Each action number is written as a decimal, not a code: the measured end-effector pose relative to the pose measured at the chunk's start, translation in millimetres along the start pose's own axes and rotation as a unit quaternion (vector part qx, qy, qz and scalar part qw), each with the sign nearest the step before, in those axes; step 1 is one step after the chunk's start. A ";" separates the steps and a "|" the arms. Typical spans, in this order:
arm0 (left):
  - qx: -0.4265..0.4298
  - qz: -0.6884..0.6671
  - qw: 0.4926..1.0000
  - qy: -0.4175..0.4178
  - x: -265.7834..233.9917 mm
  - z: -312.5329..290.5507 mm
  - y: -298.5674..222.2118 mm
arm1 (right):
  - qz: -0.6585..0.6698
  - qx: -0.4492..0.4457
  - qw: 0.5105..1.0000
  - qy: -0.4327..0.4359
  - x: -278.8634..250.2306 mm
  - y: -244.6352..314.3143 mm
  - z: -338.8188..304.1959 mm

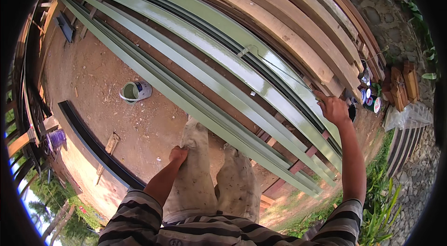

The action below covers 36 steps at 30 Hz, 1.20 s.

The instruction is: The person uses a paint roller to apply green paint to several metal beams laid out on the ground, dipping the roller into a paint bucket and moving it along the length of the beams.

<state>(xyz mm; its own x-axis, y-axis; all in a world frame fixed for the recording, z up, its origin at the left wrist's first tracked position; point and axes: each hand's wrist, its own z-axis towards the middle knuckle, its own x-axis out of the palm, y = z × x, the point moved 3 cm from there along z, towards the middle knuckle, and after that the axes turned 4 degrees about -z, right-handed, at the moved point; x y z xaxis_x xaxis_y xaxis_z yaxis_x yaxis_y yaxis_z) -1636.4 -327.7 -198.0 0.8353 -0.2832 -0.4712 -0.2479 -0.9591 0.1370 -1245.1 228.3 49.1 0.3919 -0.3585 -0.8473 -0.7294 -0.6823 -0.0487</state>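
Note:
My right hand [333,108] is closed round the handle end of a small paint roller. The thin rod of this paint roller [281,70] reaches up and left across the beams, and its short roller head [243,52] rests on a green steel beam [219,36]. Wet-looking shine covers much of that beam. Further green beams [195,76] lie side by side in front of me, running from far left to near right. My left hand [178,153] is a fist against my trouser leg [193,171], with nothing visible in it.
A paint bucket [135,92] with green inside stands on the dirt floor left of the beams. A dark steel length [95,146] lies nearer left. Stacked timber planks [274,22] lie beyond the beams. Paint cans [371,103] and short wood blocks [404,85] sit at right.

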 end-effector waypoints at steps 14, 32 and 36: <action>0.010 0.019 0.999 0.042 99.8 -63.8 -9.8 | -0.010 0.051 0.998 0.043 116.8 -229.0 -287.8; 0.043 -0.046 0.998 0.004 135.9 -76.2 -2.2 | -0.033 -0.067 0.997 -0.015 34.7 -16.2 -11.7; 0.020 -0.066 0.998 0.014 131.8 -73.5 1.0 | -0.040 -0.077 0.996 -0.021 5.6 48.8 57.5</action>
<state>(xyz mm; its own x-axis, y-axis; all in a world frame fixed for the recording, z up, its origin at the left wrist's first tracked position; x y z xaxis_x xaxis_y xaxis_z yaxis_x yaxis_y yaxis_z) -1490.6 -366.1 -196.0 0.8754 -0.1550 -0.4579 -0.1536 -0.9873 0.0405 -1310.7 229.6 11.5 0.4190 -0.2742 -0.8656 -0.6009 -0.7984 -0.0380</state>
